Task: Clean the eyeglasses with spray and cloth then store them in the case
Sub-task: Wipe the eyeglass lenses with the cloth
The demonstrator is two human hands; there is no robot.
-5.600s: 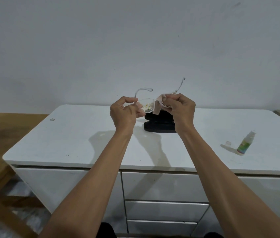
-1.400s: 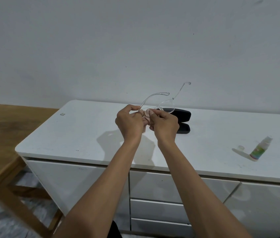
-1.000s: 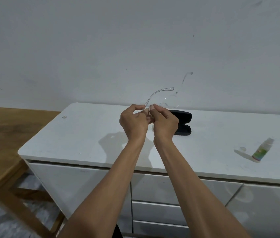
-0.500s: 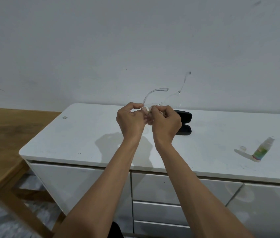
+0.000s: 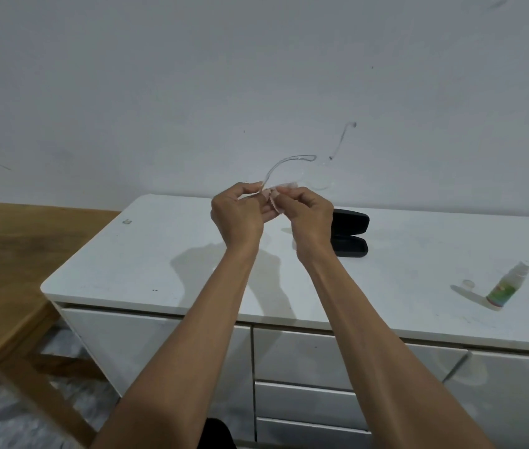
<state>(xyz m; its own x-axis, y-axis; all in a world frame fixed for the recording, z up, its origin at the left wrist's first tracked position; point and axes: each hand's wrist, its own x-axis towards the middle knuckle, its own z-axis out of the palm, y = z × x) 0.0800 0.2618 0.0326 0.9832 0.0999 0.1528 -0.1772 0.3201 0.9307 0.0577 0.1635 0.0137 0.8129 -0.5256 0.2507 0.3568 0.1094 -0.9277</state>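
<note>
One white cabinet [image 5: 146, 254] fills the middle of the view, with drawer fronts below its top. One wooden table [image 5: 3, 254] stands at its left side. Two bare forearms reach forward over the cabinet top.

On the cabinet top lies one black case [image 5: 352, 233], open, its two halves one behind the other, partly hidden by the right hand [image 5: 310, 218]. Far to the right stands one small spray bottle [image 5: 504, 288], tilted in the wide-angle view, with one small clear cap [image 5: 467, 283] just beside it. One tiny grey object [image 5: 127, 221] lies near the back left corner; what it is cannot be told.

The left hand [image 5: 237, 218] and the right hand are raised above the cabinet, close together. Both pinch one pair of eyeglasses [image 5: 292, 171] with thumb and fingertips. The right hand presses one small pale cloth [image 5: 274, 197] onto the lens between its fingers.

Compared with half a second ago, the hands stand a little more apart and slightly higher against the wall, and the near temple arm now points more to the right. The case and bottle lie as before.

The eyeglasses are clear and almost invisible against the grey wall. Their two thin temple arms are unfolded, one curving up from the left hand, the other rising higher on the right with a hooked tip.
</note>
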